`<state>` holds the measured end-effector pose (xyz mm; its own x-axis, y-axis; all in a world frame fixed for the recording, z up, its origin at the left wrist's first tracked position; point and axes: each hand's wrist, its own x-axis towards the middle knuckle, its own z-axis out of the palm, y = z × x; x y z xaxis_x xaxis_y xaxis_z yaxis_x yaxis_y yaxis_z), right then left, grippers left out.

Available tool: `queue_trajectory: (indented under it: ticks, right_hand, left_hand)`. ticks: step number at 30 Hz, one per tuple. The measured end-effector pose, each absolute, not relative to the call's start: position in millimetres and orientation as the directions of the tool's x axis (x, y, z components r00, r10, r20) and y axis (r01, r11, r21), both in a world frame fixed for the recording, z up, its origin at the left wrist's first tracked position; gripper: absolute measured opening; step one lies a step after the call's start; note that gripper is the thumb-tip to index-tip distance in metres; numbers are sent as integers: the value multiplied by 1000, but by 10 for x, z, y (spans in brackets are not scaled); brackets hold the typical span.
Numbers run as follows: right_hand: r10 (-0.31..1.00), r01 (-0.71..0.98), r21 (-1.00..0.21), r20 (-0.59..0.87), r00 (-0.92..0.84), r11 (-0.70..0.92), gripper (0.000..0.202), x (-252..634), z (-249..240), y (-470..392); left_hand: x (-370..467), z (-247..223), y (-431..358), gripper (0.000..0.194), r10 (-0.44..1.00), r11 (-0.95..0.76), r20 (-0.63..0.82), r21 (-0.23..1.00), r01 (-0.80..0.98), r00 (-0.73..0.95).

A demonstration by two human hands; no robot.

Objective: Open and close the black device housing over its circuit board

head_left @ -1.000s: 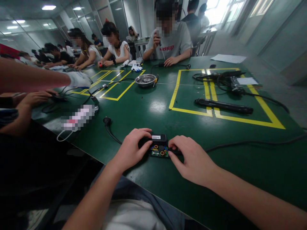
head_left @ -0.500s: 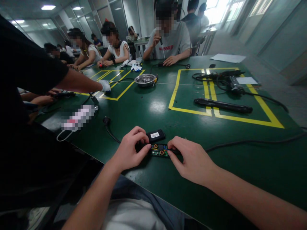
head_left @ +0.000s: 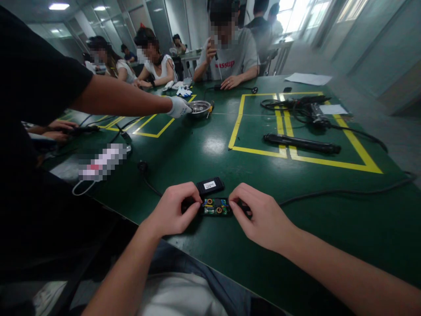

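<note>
The thumb and forefinger of the left hand (head_left: 176,208) were drawn together in a pinch at the left end of a small black case (head_left: 213,215), and those of the right hand (head_left: 261,218) at its right end; whether the tips gripped rim, wire or cord was too small to tell. The case lay between the hands, its open side up, showing a green board (head_left: 214,205) with two copper-coloured rings. The lid (head_left: 210,186), bearing a white label, lay just beyond it.

Judging by this, the opening was done: the lid was off and the board sat bare inside. The lid had not been put on, and how much was left at the wires could not be judged.

Leftward a cord (head_left: 151,186) ran to a plug (head_left: 142,166); rightward another black cable (head_left: 329,196) crossed the green table (head_left: 184,151). Farther out, yellow tape (head_left: 256,152) marked off areas, with a black bar (head_left: 301,144) and a tangle of leads (head_left: 296,105) over one. A co-worker's gloved hand (head_left: 180,107) was at the left rim of a metal bowl (head_left: 200,116). Across the table a person (head_left: 243,48) held a screwdriver upright, others sat behind to the left, and bright windows (head_left: 291,15) lit the far end of the room
</note>
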<state>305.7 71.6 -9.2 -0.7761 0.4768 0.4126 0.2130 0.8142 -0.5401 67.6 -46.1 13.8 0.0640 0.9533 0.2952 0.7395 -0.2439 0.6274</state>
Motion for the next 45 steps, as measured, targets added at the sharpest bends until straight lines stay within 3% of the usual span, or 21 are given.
queue_trajectory:
  ticks: [6, 13, 16, 22, 26, 31, 37, 45]
  right_hand:
    - [494, 260, -496, 427, -758, 828, 15, 3052, -99, 721]
    - [468, 254, -451, 467, -750, 856, 15, 3015, -103, 718]
    - [485, 258, -471, 461, -744, 844, 13, 3010, -112, 713]
    - [514, 295, -477, 436, -739, 828, 11, 3008, -145, 714]
    - [552, 295, -537, 414, -724, 791, 27, 3034, -135, 718]
    - [525, 262, -541, 418, -742, 799, 53, 3070, -73, 702]
    - [479, 261, -515, 351, -804, 816, 17, 3042, -39, 700]
    - [468, 253, -522, 333, -819, 814, 19, 3043, -18, 704]
  left_hand:
    - [691, 156, -470, 11, 950, -234, 306, 570, 788, 61]
    - [707, 131, -431, 17, 894, -291, 444, 480, 828, 57]
    - [693, 72, -380, 30, 910, -207, 415, 465, 861, -5]
    - [647, -16, -317, 20, 933, -30, 312, 560, 828, -177]
    - [652, 18, -363, 23, 910, -129, 388, 599, 790, -146]
    - [692, 118, -435, 24, 902, -328, 430, 633, 701, 34]
    - [731, 171, -430, 23, 916, -369, 370, 625, 688, 156]
    - [746, 175, -452, 23, 931, -320, 345, 609, 726, 122]
